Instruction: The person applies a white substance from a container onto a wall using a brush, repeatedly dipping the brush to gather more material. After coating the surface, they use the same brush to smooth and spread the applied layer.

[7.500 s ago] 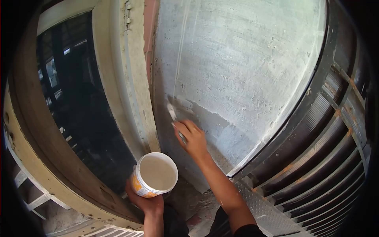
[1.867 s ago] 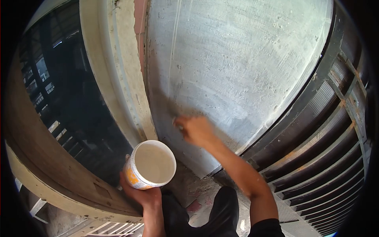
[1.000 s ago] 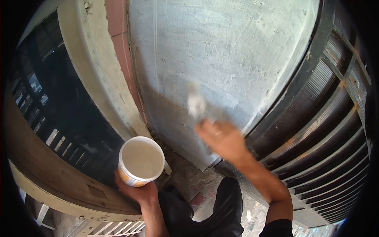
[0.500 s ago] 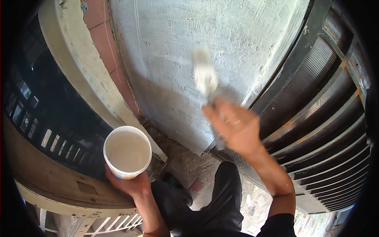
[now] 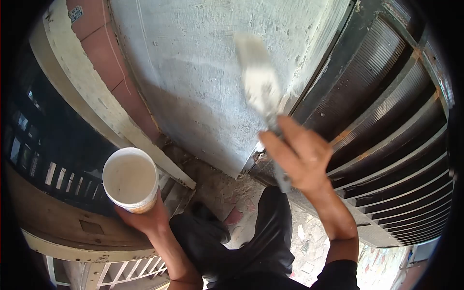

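Note:
From below, my left hand (image 5: pixel 145 217) grips a white plastic tub (image 5: pixel 129 155) at lower left, its mouth facing up. A pale off-white coating lines the inside of the tub. My right hand (image 5: pixel 307 157) is closed round the grey handle of a paintbrush (image 5: pixel 262 87), which is blurred by motion. Whitish paint covers the brush's ferrule area, and its bristles point up and overlap the wall in this view. The wall panel (image 5: pixel 193 79) is grey-white with a rough, streaked surface, and a shadow crosses its lower left.
A black metal gate (image 5: pixel 382 130) with slats stands to the right of the wall. On the left are pink tiles (image 5: pixel 99 46), a cream door frame (image 5: pixel 79 72) and a dark glass panel (image 5: pixel 48 130). Below, the floor (image 5: pixel 237 208) has dirt and tile fragments around my legs.
The view has shifted, and the tub now appears further left. My right hand and the brush have moved slightly right, with the bristles reaching higher in the view.

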The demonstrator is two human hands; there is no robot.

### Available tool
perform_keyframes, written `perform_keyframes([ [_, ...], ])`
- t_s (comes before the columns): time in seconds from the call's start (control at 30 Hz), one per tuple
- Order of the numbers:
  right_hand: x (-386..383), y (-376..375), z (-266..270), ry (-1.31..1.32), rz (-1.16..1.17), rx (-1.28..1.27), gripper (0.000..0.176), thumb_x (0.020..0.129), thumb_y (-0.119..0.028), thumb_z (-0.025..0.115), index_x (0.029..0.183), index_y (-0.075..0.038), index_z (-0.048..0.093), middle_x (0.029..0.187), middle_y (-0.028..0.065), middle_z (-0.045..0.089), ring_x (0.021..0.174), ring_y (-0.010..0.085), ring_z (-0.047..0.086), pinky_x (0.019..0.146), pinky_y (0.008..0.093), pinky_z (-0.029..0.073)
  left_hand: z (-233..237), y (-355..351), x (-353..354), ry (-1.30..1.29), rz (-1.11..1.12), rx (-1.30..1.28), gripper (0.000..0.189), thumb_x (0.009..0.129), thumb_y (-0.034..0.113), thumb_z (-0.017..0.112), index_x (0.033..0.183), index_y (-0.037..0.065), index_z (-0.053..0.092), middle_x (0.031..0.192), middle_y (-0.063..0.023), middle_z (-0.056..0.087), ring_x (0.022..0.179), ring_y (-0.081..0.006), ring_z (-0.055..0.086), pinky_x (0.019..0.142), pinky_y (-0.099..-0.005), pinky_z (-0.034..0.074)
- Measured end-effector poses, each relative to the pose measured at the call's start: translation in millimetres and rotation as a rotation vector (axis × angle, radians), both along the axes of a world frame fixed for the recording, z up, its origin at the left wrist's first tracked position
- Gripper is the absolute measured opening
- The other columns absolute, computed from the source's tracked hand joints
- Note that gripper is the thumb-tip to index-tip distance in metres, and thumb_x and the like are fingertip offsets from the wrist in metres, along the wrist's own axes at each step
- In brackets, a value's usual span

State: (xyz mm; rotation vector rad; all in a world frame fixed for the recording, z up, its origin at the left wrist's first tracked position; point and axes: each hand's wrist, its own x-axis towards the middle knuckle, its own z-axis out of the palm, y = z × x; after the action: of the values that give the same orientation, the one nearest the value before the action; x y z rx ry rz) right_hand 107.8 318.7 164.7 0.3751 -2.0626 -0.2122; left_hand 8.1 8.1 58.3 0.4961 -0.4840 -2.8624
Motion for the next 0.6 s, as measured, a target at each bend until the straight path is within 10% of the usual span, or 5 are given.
perform_keyframes([
  [0.17, 31, 8, -190, -0.676, -0.068, 0.027, 0.051, 0.087, -0.01, 0.077, 0.137, -0.021, 0.075, 0.134, 0.0066, 0.071, 0.083, 0.0234, 0.076, 0.065, 0.039, 0.062, -9, -3, -1, 0.004, -0.003, 0.036, 0.068, 0.11, 0.059, 0.045, 0.162, 0.017, 0.056, 0.169, -0.0091, 0.052, 0.159, -0.0349, 0.047, 0.129, -0.0603, 0.038],
  [0.33, -15, -2, -118, -0.756, -0.012, -0.392, 0.048, 0.084, -0.01, 0.081, 0.13, -0.022, 0.074, 0.113, -0.0021, 0.072, 0.075, 0.0248, 0.075, 0.065, 0.0376, 0.063, -9, -3, -1, 0.007, -0.018, 0.032, 0.069, 0.11, 0.061, 0.045, 0.163, 0.018, 0.055, 0.17, -0.0096, 0.051, 0.16, -0.036, 0.045, 0.13, -0.0628, 0.035],
  [0.5, -54, -24, -5, -0.147, 0.09, -0.188, 0.046, 0.085, -0.009, 0.078, 0.129, -0.021, 0.074, 0.115, 0.0016, 0.072, 0.068, 0.0207, 0.07, 0.061, 0.0359, 0.058, -3, 0, -1, -0.061, -0.004, 0.073, 0.067, 0.11, 0.06, 0.044, 0.162, 0.019, 0.056, 0.168, -0.0084, 0.053, 0.158, -0.0359, 0.047, 0.129, -0.0634, 0.036],
  [0.6, -69, -27, -53, -0.15, 0.087, 0.052, 0.044, 0.088, -0.012, 0.073, 0.131, -0.021, 0.073, 0.112, 0.0056, 0.068, 0.066, 0.0182, 0.066, 0.057, 0.035, 0.055, -13, -6, -3, -0.007, -0.023, 0.022, 0.064, 0.11, 0.059, 0.045, 0.16, 0.021, 0.058, 0.166, -0.0064, 0.056, 0.155, -0.0341, 0.05, 0.125, -0.0619, 0.04],
])
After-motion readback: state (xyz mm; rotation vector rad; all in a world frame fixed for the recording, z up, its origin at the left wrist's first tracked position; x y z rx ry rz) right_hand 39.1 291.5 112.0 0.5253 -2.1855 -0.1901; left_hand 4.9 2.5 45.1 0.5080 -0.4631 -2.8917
